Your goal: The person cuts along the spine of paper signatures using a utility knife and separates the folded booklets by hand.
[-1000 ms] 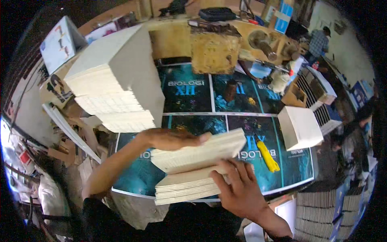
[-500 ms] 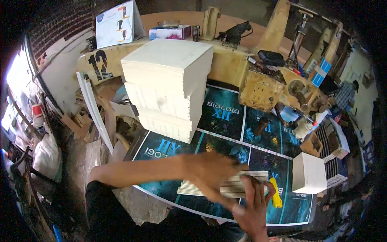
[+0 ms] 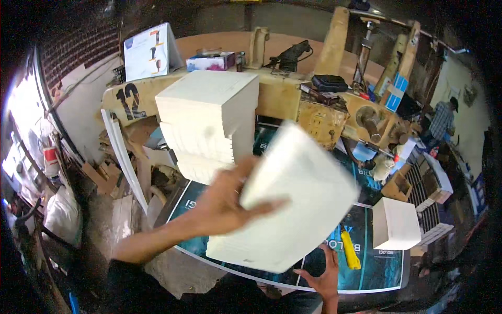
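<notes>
My left hand [image 3: 222, 204] grips a stack of white paper booklets [image 3: 306, 199], tilted up off the table and blurred by motion. Its thumb lies across the pale face, and the other fingers are partly hidden by the stack. Low in the view, my right hand [image 3: 325, 275] is empty, fingers and thumb spread apart over dark teal printed sheets [image 3: 384, 272]. Just right of it lies a slim yellow tool [image 3: 350, 251], its exact kind unclear. A tall pile of white booklets [image 3: 194, 131] stands beyond my left hand.
A smaller white booklet pile [image 3: 397, 225] sits at the right edge of the sheets. A cream machine frame [image 3: 282, 99] crosses behind, bearing a desk calendar [image 3: 146, 52], a small box [image 3: 210, 61] and a black case [image 3: 329, 83]. Another person [image 3: 442, 123] stands far right.
Both hands were on the low booklet stack lying on the sheets. My left hand has raised and tilted it, while my right hand has come away. The view has shifted slightly.
</notes>
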The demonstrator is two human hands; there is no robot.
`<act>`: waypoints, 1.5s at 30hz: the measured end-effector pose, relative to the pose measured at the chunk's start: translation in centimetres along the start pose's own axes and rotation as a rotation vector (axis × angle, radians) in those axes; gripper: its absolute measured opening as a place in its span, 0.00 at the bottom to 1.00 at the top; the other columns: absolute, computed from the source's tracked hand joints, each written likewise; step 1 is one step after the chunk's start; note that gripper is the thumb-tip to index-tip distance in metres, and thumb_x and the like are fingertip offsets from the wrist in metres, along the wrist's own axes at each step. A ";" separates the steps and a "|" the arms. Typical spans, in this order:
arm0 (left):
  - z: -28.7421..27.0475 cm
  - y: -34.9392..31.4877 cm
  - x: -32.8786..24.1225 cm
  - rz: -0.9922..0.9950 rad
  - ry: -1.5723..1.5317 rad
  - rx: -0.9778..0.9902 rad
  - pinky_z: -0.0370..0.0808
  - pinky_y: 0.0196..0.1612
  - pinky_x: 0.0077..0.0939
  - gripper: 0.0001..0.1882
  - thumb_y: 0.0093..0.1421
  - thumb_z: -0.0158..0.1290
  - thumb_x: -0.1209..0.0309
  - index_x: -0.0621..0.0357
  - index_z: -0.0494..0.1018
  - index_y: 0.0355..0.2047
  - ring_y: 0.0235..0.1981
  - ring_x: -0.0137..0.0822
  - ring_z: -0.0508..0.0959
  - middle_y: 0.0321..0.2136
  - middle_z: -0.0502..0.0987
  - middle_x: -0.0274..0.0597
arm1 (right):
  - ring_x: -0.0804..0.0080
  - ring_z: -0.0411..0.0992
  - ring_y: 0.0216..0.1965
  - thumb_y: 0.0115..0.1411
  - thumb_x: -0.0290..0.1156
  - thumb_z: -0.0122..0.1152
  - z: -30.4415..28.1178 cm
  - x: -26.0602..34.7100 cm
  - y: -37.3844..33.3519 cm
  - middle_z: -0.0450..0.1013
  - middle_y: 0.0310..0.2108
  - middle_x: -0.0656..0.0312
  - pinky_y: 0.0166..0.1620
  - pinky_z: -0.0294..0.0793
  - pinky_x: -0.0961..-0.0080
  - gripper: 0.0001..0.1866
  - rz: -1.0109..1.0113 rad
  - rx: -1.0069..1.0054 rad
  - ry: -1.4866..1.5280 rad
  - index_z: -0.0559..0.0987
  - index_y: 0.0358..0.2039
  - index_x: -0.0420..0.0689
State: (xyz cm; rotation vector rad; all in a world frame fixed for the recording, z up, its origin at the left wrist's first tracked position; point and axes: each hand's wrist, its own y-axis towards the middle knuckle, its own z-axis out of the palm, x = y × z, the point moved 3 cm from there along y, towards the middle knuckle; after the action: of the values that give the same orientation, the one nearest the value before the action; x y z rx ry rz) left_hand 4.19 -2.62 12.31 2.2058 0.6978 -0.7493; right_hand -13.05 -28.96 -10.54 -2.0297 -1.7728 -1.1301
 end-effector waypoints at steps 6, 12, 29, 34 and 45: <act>-7.5 7.4 -1.3 0.060 -0.751 -0.760 0.74 0.56 0.29 0.28 0.68 0.56 0.55 0.65 0.71 0.59 0.52 0.34 0.77 0.53 0.76 0.44 | 0.47 0.68 0.58 0.43 0.45 0.84 -0.9 -1.2 -0.4 0.71 0.56 0.50 0.62 0.66 0.52 0.40 -0.037 -0.073 -0.073 0.76 0.55 0.44; -17.2 8.8 9.4 -0.110 -0.082 -0.706 0.80 0.44 0.30 0.39 0.58 0.62 0.80 0.54 0.61 0.69 0.41 0.35 0.82 0.46 0.81 0.50 | 0.49 0.68 0.56 0.46 0.42 0.83 0.1 0.6 -0.2 0.71 0.53 0.54 0.58 0.64 0.51 0.32 -0.132 -0.117 -0.012 0.79 0.49 0.44; -18.5 -0.4 12.0 -0.023 0.659 -0.938 0.75 0.55 0.43 0.21 0.64 0.56 0.70 0.60 0.74 0.57 0.53 0.49 0.76 0.49 0.78 0.53 | 0.49 0.78 0.44 0.54 0.29 0.68 -10.6 -5.0 -0.1 0.79 0.44 0.47 0.51 0.75 0.61 0.20 -0.061 -0.767 -0.239 0.80 0.49 0.40; -9.3 -2.6 7.5 0.129 0.621 -0.794 0.73 0.58 0.41 0.20 0.63 0.56 0.71 0.62 0.75 0.55 0.54 0.49 0.77 0.49 0.79 0.52 | 0.57 0.72 0.58 0.65 0.58 0.62 -25.7 -20.0 -0.9 0.75 0.56 0.49 0.62 0.69 0.59 0.36 0.693 -1.217 -0.031 0.76 0.59 0.39; 30.3 -2.0 -0.1 0.732 -0.125 0.605 0.64 0.68 0.50 0.29 0.70 0.52 0.58 0.57 0.66 0.67 0.68 0.54 0.66 0.69 0.63 0.56 | 0.63 0.73 0.45 0.58 0.71 0.60 -27.2 -30.6 -4.5 0.75 0.47 0.53 0.45 0.75 0.65 0.47 0.852 -0.720 0.122 0.77 0.57 0.36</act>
State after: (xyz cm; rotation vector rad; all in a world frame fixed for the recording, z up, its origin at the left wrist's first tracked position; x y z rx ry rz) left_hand -6.37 -24.00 -6.41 2.6394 -0.4678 -0.7448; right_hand -27.32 -67.46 -13.66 -2.5727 -0.2862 -1.6082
